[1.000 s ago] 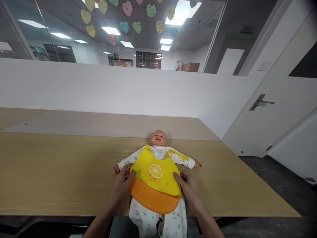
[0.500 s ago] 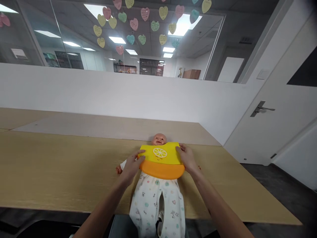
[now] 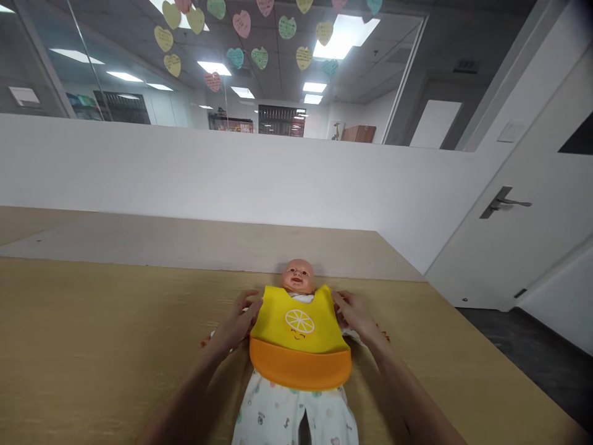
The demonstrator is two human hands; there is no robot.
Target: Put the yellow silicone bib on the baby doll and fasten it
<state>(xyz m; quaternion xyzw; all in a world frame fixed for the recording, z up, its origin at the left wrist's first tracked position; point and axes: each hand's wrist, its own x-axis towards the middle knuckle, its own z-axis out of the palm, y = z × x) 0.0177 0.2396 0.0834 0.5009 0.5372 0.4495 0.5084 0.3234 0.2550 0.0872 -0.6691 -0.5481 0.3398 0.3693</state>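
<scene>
Our left hand (image 3: 235, 322) and our right hand (image 3: 356, 319) sit at the 2 sides of a yellow silicone bib (image 3: 299, 324), which lies flat on the chest of a baby doll (image 3: 298, 276). The left fingers (image 3: 243, 306) curve loosely at the bib's left edge, and the right fingers (image 3: 345, 306) lie against its right edge. The grip of each hand looks open, with the fingers apart and not clamped on the bib as far as we can see.

The bib carries a white citrus-slice print (image 3: 299, 321) and ends on the near side in an orange catch pocket (image 3: 300, 366). The doll lies on its back, head to the far side, on the near part of a light wood-grain tabletop (image 3: 92, 327), with its arms out to left and right beneath our hands. Its white patterned sleepsuit (image 3: 291, 414) shows below the pocket, the legs running toward us.

Beyond the tabletop's far edge stands a white partition wall (image 3: 231, 173), topped by glass with paper hearts (image 3: 235, 59) hanging behind it. To the right is a white door (image 3: 532, 247) with a metal lever handle (image 3: 504, 201), beside a dark floor (image 3: 509, 334).
</scene>
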